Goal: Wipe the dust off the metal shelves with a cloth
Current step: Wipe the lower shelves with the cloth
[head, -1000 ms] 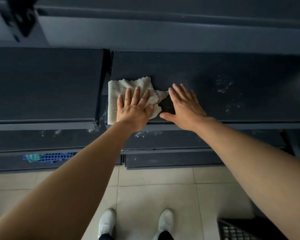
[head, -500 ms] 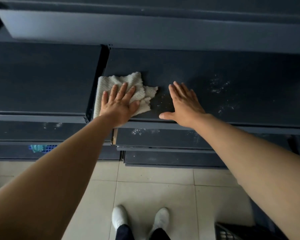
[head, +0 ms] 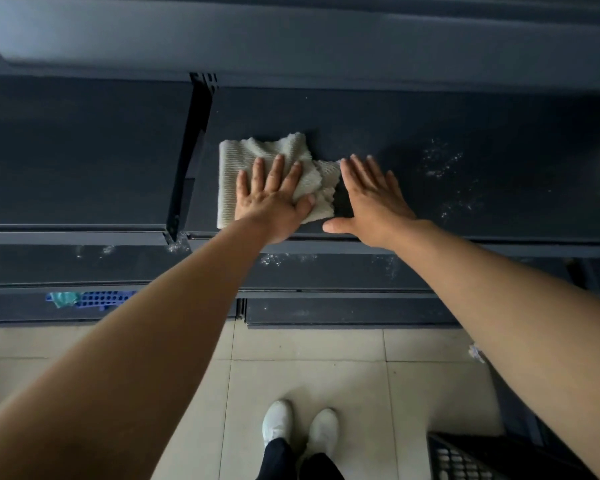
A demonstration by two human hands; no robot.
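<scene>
A beige ribbed cloth (head: 267,152) lies crumpled on the dark metal shelf (head: 430,112), near the shelf's left end. My left hand (head: 274,202) presses flat on the cloth's near half, fingers spread and thumb hooked over its right folds. My right hand (head: 374,202) rests flat on the bare shelf just right of the cloth, fingers apart, its fingertips at the cloth's frayed edge. White dust specks (head: 440,164) lie on the shelf to the right of my right hand.
A second dark shelf (head: 84,150) adjoins on the left beyond an upright post (head: 191,161). Dusty lower shelves (head: 326,271) step out below. A blue basket (head: 101,299) sits low left, a black crate (head: 465,459) on the tiled floor by my white shoes (head: 298,431).
My left hand slid the cloth left to the shelf's end, then back right until it meets my right fingertips. My right hand stayed flat on the shelf.
</scene>
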